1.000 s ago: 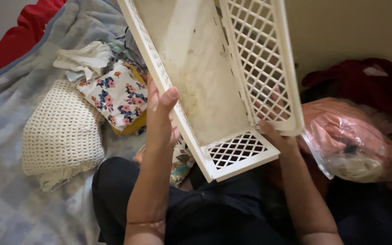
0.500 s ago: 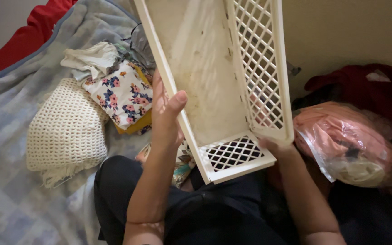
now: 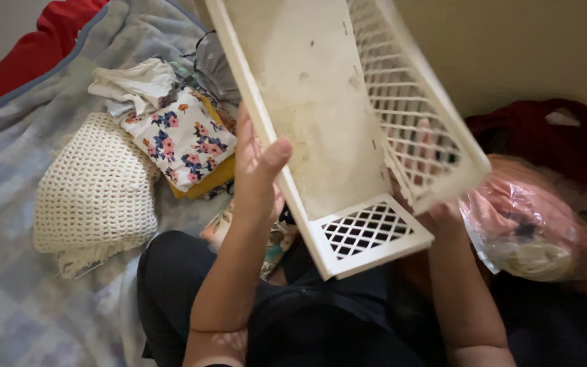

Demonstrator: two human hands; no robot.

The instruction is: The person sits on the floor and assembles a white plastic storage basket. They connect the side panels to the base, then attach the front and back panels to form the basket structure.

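Note:
A white plastic lattice basket (image 3: 327, 122) is held up in front of me, tilted, its stained inner floor facing the camera. My left hand (image 3: 256, 173) grips its left rim, thumb over the edge. My right hand (image 3: 436, 204) holds the right latticed wall from outside; its fingers show through the holes. The basket looks empty inside. Below it are my lap in dark clothing (image 3: 321, 319) and both forearms.
On the grey-blue blanket (image 3: 15, 204) to the left lie a cream crocheted piece (image 3: 96, 190), a floral cloth (image 3: 185, 139) over a yellow item, and a white garment (image 3: 134, 85). A clear bag of pink cloth (image 3: 524, 231) sits right, a dark red fabric (image 3: 545, 132) behind it.
The basket has swung closer to the camera and tilted further right. My left hand slid along the left rim; my right hand stayed on the right wall.

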